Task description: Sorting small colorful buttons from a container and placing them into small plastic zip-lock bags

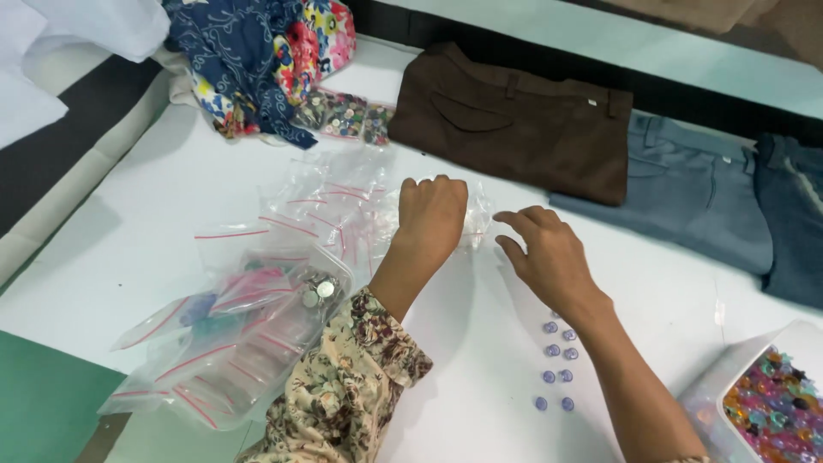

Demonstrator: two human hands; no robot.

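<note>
On the white table (129, 249), nearest to the person, a floral sleeve (343, 386) covers the left forearm at about 6 o'clock. At 4 o'clock stands a white container (729, 369) full of colourful buttons (776, 407). Between the two forearms, near 5 o'clock, small lilac buttons (557, 364) lie in two short rows on the table. At 8 o'clock there is a heap of clear zip bags with red strips (240, 343); one of them shows some silver buttons (317, 290).

In the middle, the left hand (431, 214) is closed with the fingers curled down on a small clear bag (474, 219), which lies on the table at the centre, a little toward 12 o'clock. It seems to pinch the bag, but the grip itself is hidden under the hand. The right hand (549, 253) is just beside it at 3 o'clock, half open, fingers spread and bent toward the bag; it holds nothing.

Farther, at 12 o'clock, folded brown trousers (514, 120) lie flat, and grey-blue trousers (686, 189) at 2 o'clock. At 11 o'clock is a pile of patterned cloth (257, 51), with bags of mixed buttons (343, 116) just beside it.
</note>
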